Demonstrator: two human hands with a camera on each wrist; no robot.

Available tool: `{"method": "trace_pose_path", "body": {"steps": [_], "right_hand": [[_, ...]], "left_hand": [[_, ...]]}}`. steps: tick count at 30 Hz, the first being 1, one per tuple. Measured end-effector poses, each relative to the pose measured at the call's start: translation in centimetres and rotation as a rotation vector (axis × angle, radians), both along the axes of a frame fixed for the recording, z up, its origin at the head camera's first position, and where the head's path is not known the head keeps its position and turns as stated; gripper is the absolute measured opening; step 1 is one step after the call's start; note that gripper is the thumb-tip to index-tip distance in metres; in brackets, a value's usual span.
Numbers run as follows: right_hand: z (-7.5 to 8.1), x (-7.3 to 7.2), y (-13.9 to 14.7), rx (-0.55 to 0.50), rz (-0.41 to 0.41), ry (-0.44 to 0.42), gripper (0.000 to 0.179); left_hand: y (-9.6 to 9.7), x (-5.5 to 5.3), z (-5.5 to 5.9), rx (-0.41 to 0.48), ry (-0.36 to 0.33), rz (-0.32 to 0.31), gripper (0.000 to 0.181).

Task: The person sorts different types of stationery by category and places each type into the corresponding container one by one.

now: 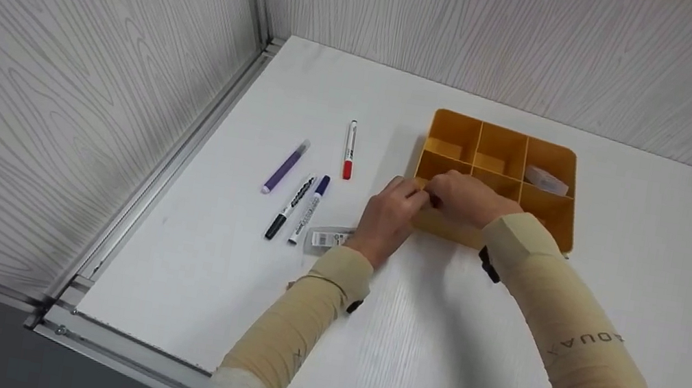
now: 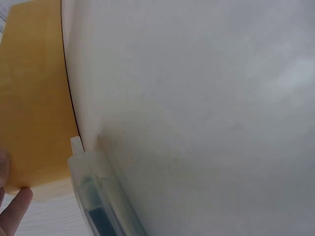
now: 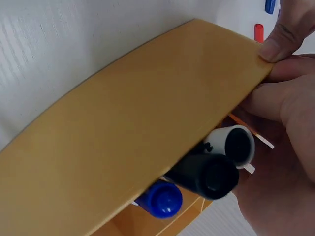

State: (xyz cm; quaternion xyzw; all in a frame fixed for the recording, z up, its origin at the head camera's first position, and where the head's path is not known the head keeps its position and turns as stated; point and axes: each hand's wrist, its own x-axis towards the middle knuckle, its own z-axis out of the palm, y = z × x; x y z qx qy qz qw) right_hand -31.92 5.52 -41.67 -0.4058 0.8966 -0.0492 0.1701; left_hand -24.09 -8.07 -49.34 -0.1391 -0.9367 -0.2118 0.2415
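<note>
A yellow six-compartment box (image 1: 445,227) stands on the white table, partly covered by both hands. My left hand (image 1: 387,218) grips its near left corner; in the right wrist view a thumb (image 3: 270,50) presses the outer wall there. Bent over the near left compartment is my right hand (image 1: 466,199), its fingers curled beside the rim and partly hidden; I cannot tell whether they hold anything. In the right wrist view, a blue marker (image 3: 162,199), a black marker (image 3: 204,177) and a white-ended marker (image 3: 235,145) stick out of the box close to that hand.
Left of the box lie a red-capped marker (image 1: 350,149), a purple marker (image 1: 285,167), a black-capped marker (image 1: 290,207) and a blue-capped marker (image 1: 309,209). A translucent labelled case (image 1: 328,238) sits beside the left wrist. Another clear item (image 1: 546,180) rests in the far right compartment.
</note>
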Motion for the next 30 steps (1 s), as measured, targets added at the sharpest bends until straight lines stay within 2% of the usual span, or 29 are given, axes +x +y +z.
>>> {"method": "trace_pose_path", "body": {"steps": [6,10,17,23,30], "right_hand": [[0.1,0.0,0.2,0.121,-0.066,-0.048,0.011],[-0.1,0.1,0.5,0.126,-0.065,-0.032,0.011],[-0.4,0.4,1.1,-0.014,0.015,0.029,0.009],[0.0,0.6,1.3,-0.135,0.003,0.044,0.013],[0.8,1.8,2.0,-0.204,0.014,0.157,0.017]], "left_hand": [[0.3,-0.2,0.4,0.013,-0.007,-0.006,0.022],[0.4,-0.2,0.4,0.008,-0.007,-0.008,0.021],[0.6,-0.2,0.5,-0.013,-0.003,-0.001,0.020],[0.5,-0.2,0.5,-0.003,-0.020,-0.006,0.024],[0.3,-0.2,0.5,0.008,-0.031,0.003,0.022]]}}
